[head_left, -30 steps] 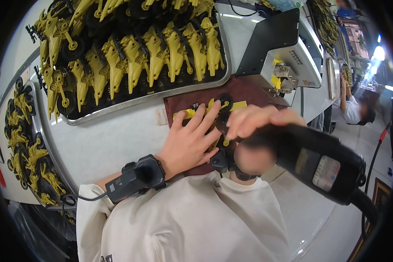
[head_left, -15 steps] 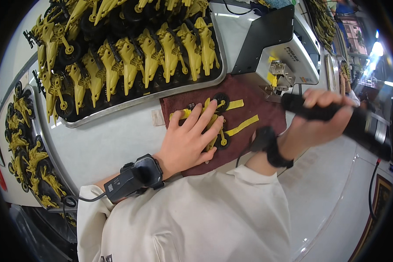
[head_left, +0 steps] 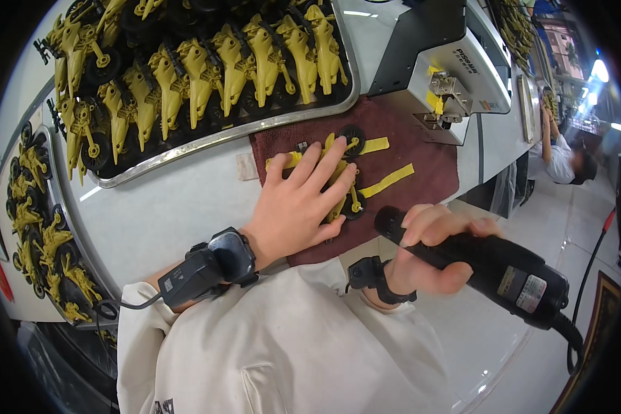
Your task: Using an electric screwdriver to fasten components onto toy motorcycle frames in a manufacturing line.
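Observation:
My left hand (head_left: 300, 196) lies with spread fingers on top of yellow toy motorcycle parts with black wheels (head_left: 352, 140). The palm hides much of them, so I cannot tell whether they are one piece or two. Underneath is a maroon cloth (head_left: 417, 127). Two yellow strips, one lower (head_left: 388, 181) and one upper (head_left: 375, 145), lie on it to the right of the wheels. My right hand (head_left: 428, 259) is wrapped round a black corded electric screwdriver (head_left: 507, 276). Its narrow end points up and left towards the lower wheel, apart from it.
A metal tray (head_left: 221, 132) of yellow toy motorcycles stands at the back left. Another tray (head_left: 67, 207) holds more at the far left. Beyond the cloth on the right stands a grey-white machine (head_left: 483, 83) with a black panel. A person (head_left: 562, 159) sits in the right background.
My right hand has brought the screwdriver down and left, from beside the machine to near the cloth's lower right edge. My left hand stays on the toy parts.

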A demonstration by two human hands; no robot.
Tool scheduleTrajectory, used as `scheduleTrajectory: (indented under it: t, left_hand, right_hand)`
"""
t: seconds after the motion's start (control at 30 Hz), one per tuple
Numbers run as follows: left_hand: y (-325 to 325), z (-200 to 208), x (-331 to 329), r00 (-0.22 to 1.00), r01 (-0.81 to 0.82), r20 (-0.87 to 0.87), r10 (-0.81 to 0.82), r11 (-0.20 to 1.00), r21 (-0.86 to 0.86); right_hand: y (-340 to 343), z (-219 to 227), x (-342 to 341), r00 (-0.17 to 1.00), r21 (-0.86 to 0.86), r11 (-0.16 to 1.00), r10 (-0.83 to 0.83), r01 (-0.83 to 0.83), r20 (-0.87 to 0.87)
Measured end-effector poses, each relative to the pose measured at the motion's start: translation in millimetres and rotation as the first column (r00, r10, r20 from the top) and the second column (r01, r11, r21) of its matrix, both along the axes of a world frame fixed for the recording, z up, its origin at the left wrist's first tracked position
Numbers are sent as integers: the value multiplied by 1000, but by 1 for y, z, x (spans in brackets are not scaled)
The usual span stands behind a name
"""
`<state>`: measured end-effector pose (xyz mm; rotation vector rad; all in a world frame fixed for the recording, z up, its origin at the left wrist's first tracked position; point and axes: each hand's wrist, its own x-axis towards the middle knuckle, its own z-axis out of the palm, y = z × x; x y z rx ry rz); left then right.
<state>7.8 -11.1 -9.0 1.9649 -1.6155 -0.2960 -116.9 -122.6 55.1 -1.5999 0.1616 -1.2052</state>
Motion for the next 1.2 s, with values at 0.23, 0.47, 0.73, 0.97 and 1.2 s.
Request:
scheduleTrajectory:
  t: [0.23,0.47,0.73,0.97,1.2]
  left_hand:
    - [1,1,1,1000,-1,-1,1,1000,-14]
    - [-1,4,4,999,-35,-10,34,998,-48]
    - [-3,4,5,994,-59,-91,53,996,-65]
    - [-5,-1,4,999,-45,-8,45,997,-64]
    - [-4,-1,2,999,-46,-13,45,997,-63]
  right_hand:
    - [-2,-7,2,989,75,987,144,-145,21]
    - [-18,17,21,996,265,963,73,-55,-59]
    - [-27,32,35,995,208,978,7,14,-99]
    - [-58,74,31,955,-58,989,-116,137,273]
    - [-97,56,78,849,-163,838,-529,521,-4]
